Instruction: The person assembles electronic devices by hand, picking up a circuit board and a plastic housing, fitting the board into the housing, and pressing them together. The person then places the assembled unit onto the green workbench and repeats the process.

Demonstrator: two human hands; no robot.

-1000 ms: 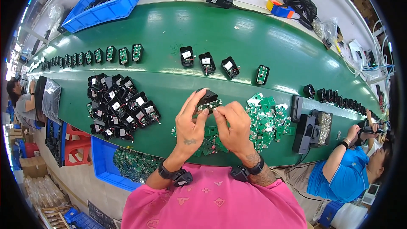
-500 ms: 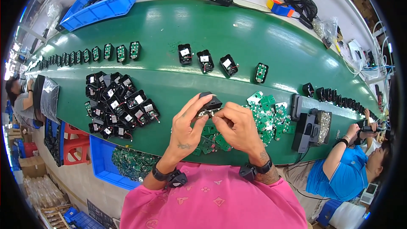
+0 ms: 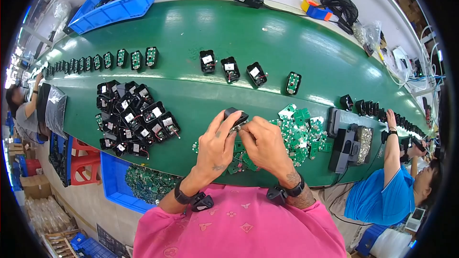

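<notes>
My left hand [image 3: 215, 145] grips a black plastic housing [image 3: 233, 115] between thumb and fingers, tilted over the green table. At the housing's near edge, my right hand [image 3: 266, 144] has its fingertips pinched together; what sits between them is too small and covered to name. A pile of green circuit boards [image 3: 299, 131] lies right beside and partly under my right hand. To the left is a heap of black housings [image 3: 129, 114] with white parts and thin wires inside. Beyond my hands stand three open housings [image 3: 230, 69] and one housing with a board [image 3: 293, 82].
A row of board-filled housings [image 3: 108, 59] runs off to the far left, and another row [image 3: 370, 107] to the right. Blue bins stand at the back [image 3: 119, 5] and below the table [image 3: 114, 181]. A dark grey device [image 3: 342, 150] is near a co-worker [image 3: 377, 191].
The housing has tipped and turned in my left hand, and my fingers have shifted around it. The co-worker on the right has reached an arm out to the row of housings.
</notes>
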